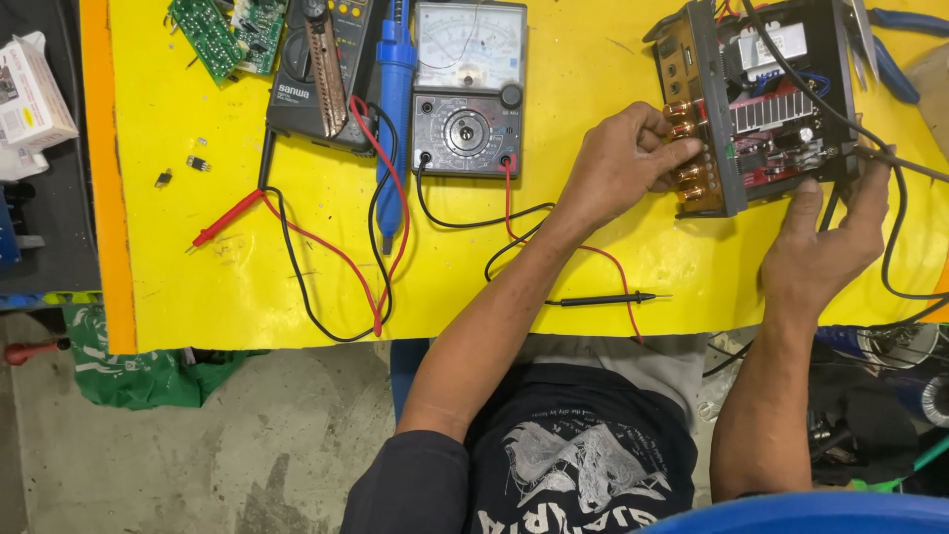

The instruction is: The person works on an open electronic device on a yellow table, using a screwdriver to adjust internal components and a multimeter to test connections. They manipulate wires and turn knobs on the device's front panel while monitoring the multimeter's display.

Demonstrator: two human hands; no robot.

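An open electronic chassis with a circuit board, wires and a dark front panel lies at the table's far right. A row of copper-coloured connectors lines that panel. My left hand rests against the panel, fingers curled onto the connectors. The chassis's near right corner is gripped by my right hand, thumb against the near side and fingers around a black cable there.
On the yellow table lie an analog multimeter, a black digital meter, a blue soldering tool, green circuit boards, a red probe, a black probe, and blue-handled pliers.
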